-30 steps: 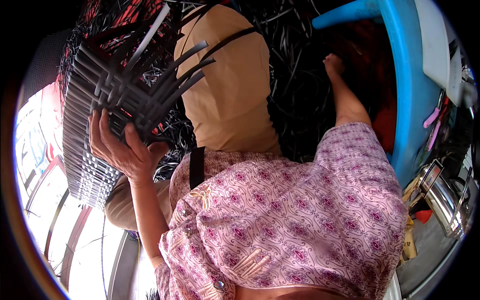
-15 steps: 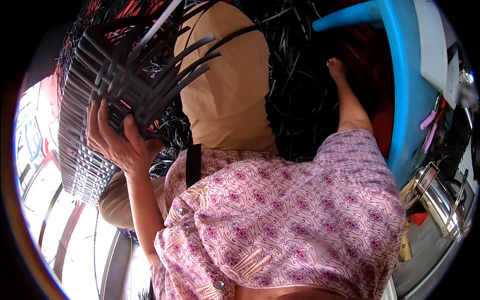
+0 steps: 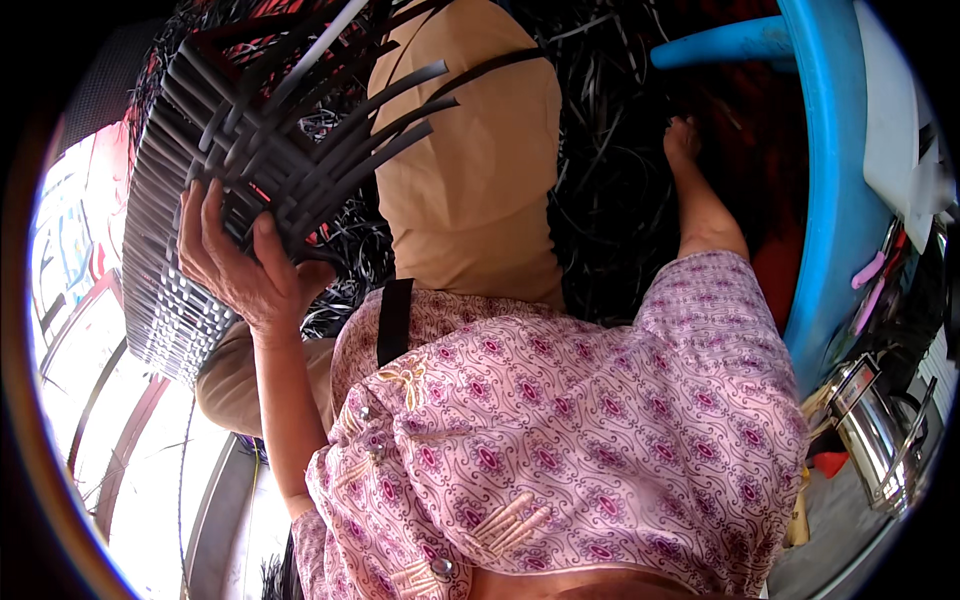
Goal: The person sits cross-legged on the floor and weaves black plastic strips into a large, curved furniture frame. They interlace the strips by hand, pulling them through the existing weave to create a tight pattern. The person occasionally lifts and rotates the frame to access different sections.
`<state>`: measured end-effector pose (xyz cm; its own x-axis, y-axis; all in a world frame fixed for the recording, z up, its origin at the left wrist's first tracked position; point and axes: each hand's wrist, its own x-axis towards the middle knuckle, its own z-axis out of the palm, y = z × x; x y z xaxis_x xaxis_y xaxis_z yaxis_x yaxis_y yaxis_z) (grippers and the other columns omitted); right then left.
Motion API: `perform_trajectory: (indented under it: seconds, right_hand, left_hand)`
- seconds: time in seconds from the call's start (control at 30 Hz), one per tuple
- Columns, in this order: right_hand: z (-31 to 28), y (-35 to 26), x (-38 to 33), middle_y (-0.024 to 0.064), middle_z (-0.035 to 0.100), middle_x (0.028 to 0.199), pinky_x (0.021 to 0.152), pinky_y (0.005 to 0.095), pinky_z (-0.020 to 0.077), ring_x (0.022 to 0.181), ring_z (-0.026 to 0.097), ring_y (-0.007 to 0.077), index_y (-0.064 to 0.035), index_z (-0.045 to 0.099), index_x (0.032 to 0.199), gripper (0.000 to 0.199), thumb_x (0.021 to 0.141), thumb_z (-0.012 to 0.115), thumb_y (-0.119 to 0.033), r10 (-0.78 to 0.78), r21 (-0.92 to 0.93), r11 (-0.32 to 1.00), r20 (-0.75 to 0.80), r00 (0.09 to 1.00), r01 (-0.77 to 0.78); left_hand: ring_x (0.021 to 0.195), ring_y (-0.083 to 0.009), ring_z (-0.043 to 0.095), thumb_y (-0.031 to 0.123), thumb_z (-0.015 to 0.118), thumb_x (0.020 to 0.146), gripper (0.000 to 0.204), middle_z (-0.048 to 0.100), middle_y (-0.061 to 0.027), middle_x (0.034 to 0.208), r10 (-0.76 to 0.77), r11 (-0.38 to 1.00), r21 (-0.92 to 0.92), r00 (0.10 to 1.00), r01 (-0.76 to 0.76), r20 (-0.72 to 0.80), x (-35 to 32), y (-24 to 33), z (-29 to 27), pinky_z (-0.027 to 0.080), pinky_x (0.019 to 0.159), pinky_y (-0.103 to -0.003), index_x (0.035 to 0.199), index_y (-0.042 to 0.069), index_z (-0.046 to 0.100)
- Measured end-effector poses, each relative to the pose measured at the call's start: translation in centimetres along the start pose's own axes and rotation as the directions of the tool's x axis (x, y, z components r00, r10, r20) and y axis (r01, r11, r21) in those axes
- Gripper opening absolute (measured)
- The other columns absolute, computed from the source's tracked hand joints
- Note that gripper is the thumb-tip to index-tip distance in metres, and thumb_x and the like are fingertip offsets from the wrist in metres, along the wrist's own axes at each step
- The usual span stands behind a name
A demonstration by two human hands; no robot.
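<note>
A half-woven basket [image 3: 165, 265] of dark grey and black plastic strips leans at my left, its side in tight rows. Loose strip ends [image 3: 385, 125] fan out from its corner toward my tan-trousered knee. My left hand [image 3: 240, 255] holds the basket at that corner, with the fingers against the weave and the thumb set apart from them. Far to the right, my right arm reaches out over a dark heap of black strips [image 3: 600, 190]. My right hand [image 3: 684, 142] is small and in shadow there, its fingers curled; whatever they hold cannot be made out.
A blue plastic chair [image 3: 835, 180] curves along the right side, with an arm jutting inward. Beyond it are pink-handled scissors [image 3: 868, 285] and a shiny metal container [image 3: 875, 435] on the grey floor. Bright light comes through bars at the left.
The whole view has shifted slightly, so most things sit a little further right. My left hand stays on the basket. My right hand remains stretched out over the strips, its fingers turned slightly.
</note>
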<state>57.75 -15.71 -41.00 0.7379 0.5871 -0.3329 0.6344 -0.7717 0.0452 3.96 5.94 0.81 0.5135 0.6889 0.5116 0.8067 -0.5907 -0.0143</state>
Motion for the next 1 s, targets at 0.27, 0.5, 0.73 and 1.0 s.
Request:
perform_trajectory:
  seconds: [0.27,0.5,0.73,1.0]
  right_hand:
    - [-3.7,-0.9,-1.6,0.0137,0.068,0.115,0.090,0.0471,0.0530,0.109,0.064,0.0333,-0.0113,0.072,0.104,0.021,0.093,0.061,-0.026,-0.084,-0.001,0.996,-0.088,0.993,0.085]
    - [-6.9,0.4,-3.8,0.0122,0.067,0.086,0.074,0.0432,0.0499,0.083,0.065,0.0296,-0.0074,0.071,0.107,0.030,0.090,0.064,-0.031,-0.192,0.206,0.962,0.031,0.981,0.182]
    - [-9.9,1.1,-13.7,-0.0045,0.050,0.066,0.053,0.0243,0.0367,0.058,0.047,0.0080,-0.0100,0.072,0.104,0.024,0.094,0.063,-0.030,-0.187,0.800,0.556,0.385,0.904,-0.225]
    - [-23.8,-5.4,-22.1,-0.0006,0.061,0.071,0.053,0.0229,0.0435,0.058,0.055,0.0085,-0.0077,0.072,0.109,0.025,0.096,0.063,-0.027,-0.192,0.930,0.263,0.312,0.930,-0.258]
  left_hand:
    - [0.129,-0.0353,0.050,0.031,0.055,0.098,0.047,0.055,-0.0177,0.137,-0.011,1.000,-0.025,1.000,0.011,0.008,-0.1,0.0,-0.1,0.034,0.109,-0.047,0.134,0.001,0.056]
    - [0.135,-0.0336,0.044,0.035,0.059,0.095,0.051,0.051,-0.0154,0.142,-0.030,0.997,-0.071,0.999,0.031,0.025,-0.5,-0.9,-0.1,0.026,0.111,-0.046,0.136,0.005,0.054]
    - [0.137,-0.0338,0.040,0.061,0.066,0.084,0.081,0.046,-0.0163,0.145,-0.015,0.999,-0.030,0.995,0.018,0.099,-0.9,-1.3,-1.3,0.025,0.113,-0.049,0.140,0.005,0.051]
    - [0.144,-0.0286,0.032,0.027,0.090,0.062,0.100,0.033,-0.0119,0.156,0.026,0.998,-0.065,0.968,-0.010,0.249,-0.9,1.2,-2.1,0.020,0.119,-0.051,0.148,0.015,0.042]
